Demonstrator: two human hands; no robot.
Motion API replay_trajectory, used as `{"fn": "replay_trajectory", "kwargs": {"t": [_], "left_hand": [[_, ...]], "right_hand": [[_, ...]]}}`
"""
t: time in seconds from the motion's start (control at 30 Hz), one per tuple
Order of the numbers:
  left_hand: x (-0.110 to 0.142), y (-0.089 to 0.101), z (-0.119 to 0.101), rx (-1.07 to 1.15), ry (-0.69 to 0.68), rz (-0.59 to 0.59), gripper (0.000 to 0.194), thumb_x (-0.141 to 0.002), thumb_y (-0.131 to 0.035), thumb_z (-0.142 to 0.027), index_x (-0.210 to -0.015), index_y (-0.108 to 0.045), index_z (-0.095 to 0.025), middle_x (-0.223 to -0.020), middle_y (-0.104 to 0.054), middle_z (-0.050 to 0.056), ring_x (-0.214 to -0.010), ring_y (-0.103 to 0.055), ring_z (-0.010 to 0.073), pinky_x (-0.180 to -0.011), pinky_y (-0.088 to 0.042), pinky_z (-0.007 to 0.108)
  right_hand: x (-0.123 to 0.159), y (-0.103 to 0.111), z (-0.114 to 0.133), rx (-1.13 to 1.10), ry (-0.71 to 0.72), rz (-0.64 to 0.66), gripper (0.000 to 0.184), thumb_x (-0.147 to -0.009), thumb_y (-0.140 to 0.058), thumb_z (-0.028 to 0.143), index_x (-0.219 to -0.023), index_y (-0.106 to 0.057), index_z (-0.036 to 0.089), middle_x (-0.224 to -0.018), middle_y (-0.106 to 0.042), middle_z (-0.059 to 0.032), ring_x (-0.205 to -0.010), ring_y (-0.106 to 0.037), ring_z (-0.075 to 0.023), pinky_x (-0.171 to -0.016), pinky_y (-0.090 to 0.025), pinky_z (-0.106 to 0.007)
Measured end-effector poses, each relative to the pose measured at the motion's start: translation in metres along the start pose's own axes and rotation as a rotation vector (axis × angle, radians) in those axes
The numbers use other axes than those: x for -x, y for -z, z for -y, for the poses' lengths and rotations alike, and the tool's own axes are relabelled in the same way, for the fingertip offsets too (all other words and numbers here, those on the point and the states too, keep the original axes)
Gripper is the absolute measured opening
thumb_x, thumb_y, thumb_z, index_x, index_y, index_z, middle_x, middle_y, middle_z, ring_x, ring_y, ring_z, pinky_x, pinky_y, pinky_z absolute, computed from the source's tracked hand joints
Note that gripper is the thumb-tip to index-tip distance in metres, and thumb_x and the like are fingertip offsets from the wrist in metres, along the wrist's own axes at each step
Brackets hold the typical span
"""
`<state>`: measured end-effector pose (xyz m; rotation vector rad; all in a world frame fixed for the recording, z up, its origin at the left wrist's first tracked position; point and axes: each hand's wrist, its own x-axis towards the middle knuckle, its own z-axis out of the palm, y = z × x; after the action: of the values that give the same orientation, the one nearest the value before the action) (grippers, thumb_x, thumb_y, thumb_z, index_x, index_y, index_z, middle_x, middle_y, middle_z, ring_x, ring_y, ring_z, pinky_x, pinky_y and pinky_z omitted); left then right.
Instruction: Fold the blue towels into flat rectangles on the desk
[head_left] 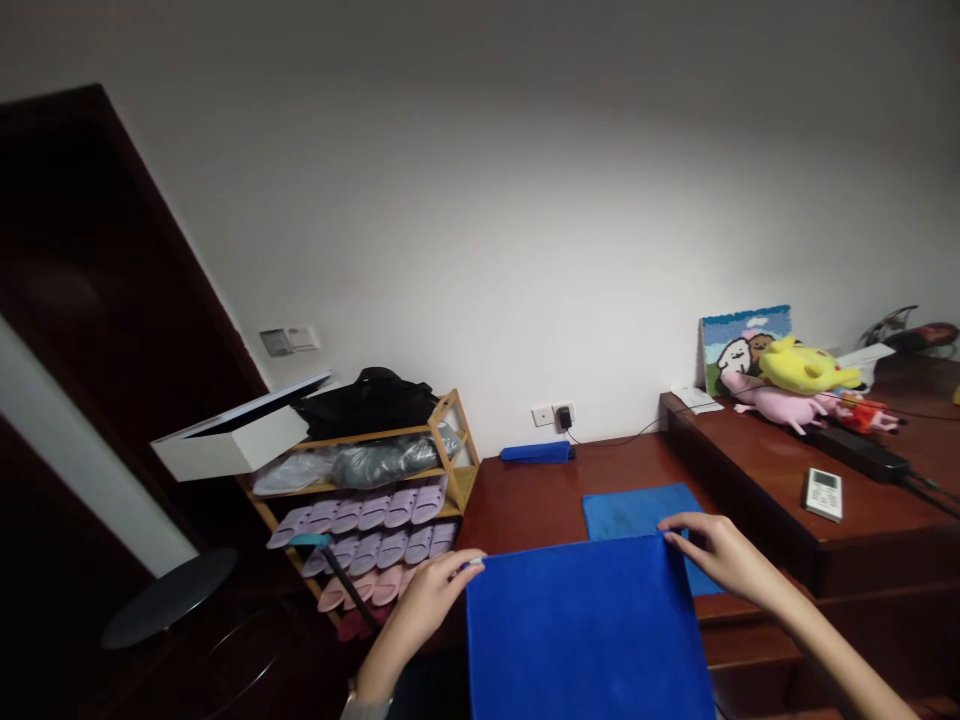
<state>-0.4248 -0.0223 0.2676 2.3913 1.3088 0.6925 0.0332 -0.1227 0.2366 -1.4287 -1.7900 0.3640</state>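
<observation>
A dark blue cloth [585,630] hangs spread between my two hands, its lower part running out of the bottom of the view. My left hand [442,585] pinches its upper left corner between thumb and fingers. At the upper right corner, my right hand [709,545] grips the edge in the same way. Behind it, a lighter blue cloth [637,508] lies flat on the reddish-brown wooden table [517,510], partly covered from sight. A folded blue cloth [536,453] rests at the table's back edge by the wall.
Left of the table stands a wooden shoe rack [455,455] with several slippers [375,510], a black bag [371,405] and a white box [232,450]. On the raised right side lie plush toys [806,370] and a white remote control [823,494]. A round dark stool [171,598] stands lower left.
</observation>
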Motion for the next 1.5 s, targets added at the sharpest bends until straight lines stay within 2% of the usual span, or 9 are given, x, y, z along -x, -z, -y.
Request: {"fn": "replay_trajectory", "kwargs": {"t": [0.1, 0.2, 0.37, 0.5, 0.63, 0.83, 0.93, 1.3, 1.5], "left_hand": [[-0.036, -0.034, -0.014, 0.053, -0.032, 0.230, 0.034, -0.096, -0.055, -0.050, -0.101, -0.079, -0.026, -0.103, -0.081, 0.001, -0.094, -0.073, 0.0221, -0.087, -0.054, 0.028], [-0.086, -0.055, -0.028, 0.011, -0.107, 0.273, 0.036, -0.097, -0.052, -0.050, -0.098, -0.080, -0.025, -0.091, -0.080, 0.000, -0.082, -0.072, 0.0203, -0.079, -0.052, 0.026], [-0.175, -0.057, -0.064, -0.191, -0.253, 0.002, 0.033, -0.102, -0.049, -0.043, -0.107, -0.077, -0.027, -0.103, -0.080, 0.003, -0.095, -0.073, 0.0213, -0.087, -0.051, 0.029], [-0.205, -0.068, -0.080, -0.330, -0.342, -0.182, 0.029, -0.104, -0.047, -0.035, -0.110, -0.074, -0.026, -0.104, -0.080, 0.005, -0.095, -0.072, 0.0215, -0.090, -0.052, 0.033], [-0.188, -0.126, -0.071, -0.368, -0.395, -0.217, 0.027, -0.105, -0.046, -0.030, -0.112, -0.071, -0.024, -0.107, -0.079, 0.006, -0.096, -0.071, 0.0225, -0.090, -0.052, 0.037], [-0.105, -0.284, -0.027, -0.392, -0.357, -0.094, 0.029, -0.098, -0.045, -0.012, -0.097, -0.071, -0.024, -0.093, -0.077, 0.005, -0.085, -0.071, 0.0227, -0.080, -0.056, 0.038], [-0.072, -0.337, -0.006, -0.363, -0.342, -0.115, 0.035, -0.094, -0.042, -0.008, -0.096, -0.072, -0.026, -0.095, -0.076, 0.005, -0.084, -0.071, 0.0228, -0.077, -0.058, 0.039], [-0.048, -0.359, 0.024, -0.320, -0.374, -0.186, 0.038, -0.096, -0.047, -0.018, -0.122, -0.072, -0.034, -0.114, -0.077, 0.007, -0.101, -0.073, 0.0258, -0.087, -0.062, 0.042], [-0.051, -0.334, 0.058, -0.363, -0.365, -0.140, 0.040, -0.099, -0.051, -0.038, -0.137, -0.063, -0.035, -0.136, -0.070, 0.003, -0.117, -0.069, 0.0245, -0.097, -0.061, 0.039]], "right_hand": [[-0.001, 0.010, -0.041, -0.022, -0.093, 0.074, 0.039, -0.093, -0.053, 0.054, -0.101, -0.077, 0.024, -0.099, -0.079, -0.0069, -0.085, -0.074, -0.0239, -0.081, -0.058, -0.034], [-0.023, 0.029, -0.074, -0.034, -0.153, 0.103, 0.043, -0.092, -0.050, 0.055, -0.100, -0.074, 0.021, -0.084, -0.078, -0.0056, -0.062, -0.070, -0.0202, -0.064, -0.056, -0.032], [-0.090, 0.088, -0.100, 0.095, -0.044, -0.097, 0.033, -0.091, -0.051, 0.045, -0.101, -0.072, 0.023, -0.096, -0.079, -0.0070, -0.088, -0.074, -0.0233, -0.083, -0.056, -0.034], [-0.118, 0.117, -0.118, 0.152, -0.021, -0.241, 0.029, -0.089, -0.052, 0.039, -0.104, -0.071, 0.023, -0.104, -0.078, -0.0083, -0.098, -0.073, -0.0253, -0.091, -0.055, -0.037], [-0.086, 0.099, -0.159, 0.174, -0.072, -0.263, 0.031, -0.090, -0.048, 0.038, -0.106, -0.071, 0.024, -0.108, -0.078, -0.0084, -0.102, -0.073, -0.0256, -0.095, -0.055, -0.038], [0.035, -0.009, -0.251, 0.132, -0.329, -0.129, 0.037, -0.087, -0.042, 0.045, -0.096, -0.073, 0.028, -0.104, -0.079, -0.0097, -0.103, -0.074, -0.0333, -0.091, -0.059, -0.049], [0.075, -0.051, -0.279, 0.096, -0.435, -0.098, 0.039, -0.084, -0.043, 0.055, -0.093, -0.076, 0.035, -0.107, -0.079, -0.0121, -0.108, -0.072, -0.0371, -0.097, -0.058, -0.051], [0.105, -0.067, -0.302, 0.167, -0.425, -0.077, 0.037, -0.085, -0.042, 0.049, -0.099, -0.076, 0.044, -0.122, -0.074, -0.0089, -0.119, -0.066, -0.0379, -0.105, -0.055, -0.054], [0.038, -0.099, -0.243, 0.468, -0.401, -0.100, 0.050, -0.094, -0.037, 0.046, -0.120, -0.076, 0.028, -0.136, -0.068, -0.0092, -0.136, -0.054, -0.0383, -0.117, -0.042, -0.058]]}}
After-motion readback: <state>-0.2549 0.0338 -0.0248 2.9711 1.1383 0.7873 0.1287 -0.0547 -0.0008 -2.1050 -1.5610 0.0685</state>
